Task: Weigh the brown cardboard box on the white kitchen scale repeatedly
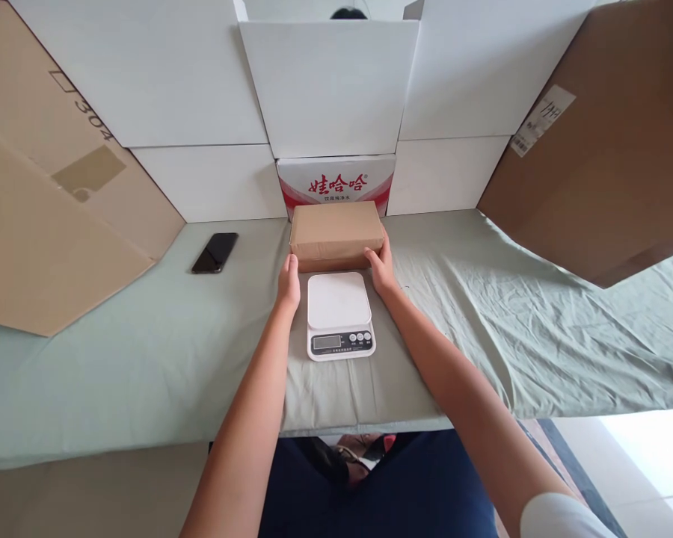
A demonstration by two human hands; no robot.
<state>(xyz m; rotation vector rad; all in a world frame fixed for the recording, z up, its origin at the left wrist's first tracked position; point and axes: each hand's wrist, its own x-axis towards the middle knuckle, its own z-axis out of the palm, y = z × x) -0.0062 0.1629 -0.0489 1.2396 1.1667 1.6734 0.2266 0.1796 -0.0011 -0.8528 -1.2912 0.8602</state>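
Observation:
A small brown cardboard box [336, 224] is between my two hands, just behind the scale. My left hand [289, 281] presses on its left end, thumb up near the front corner. At the other end, my right hand [381, 263] wraps round the side with its thumb on the front face. Most of my fingers are hidden along the box's sides. A white digital kitchen scale [339, 306] lies in front of the box, between my forearms, its plate bare and its display blank. I cannot tell whether the box touches the cloth.
A black smartphone [215, 252] lies to the left on the green cloth [146, 359]. White boxes [330, 90] and a red-and-white printed carton [337, 181] form a wall behind. Large cardboard sheets [61, 187] [594, 149] stand at both sides. The table's front edge is near my lap.

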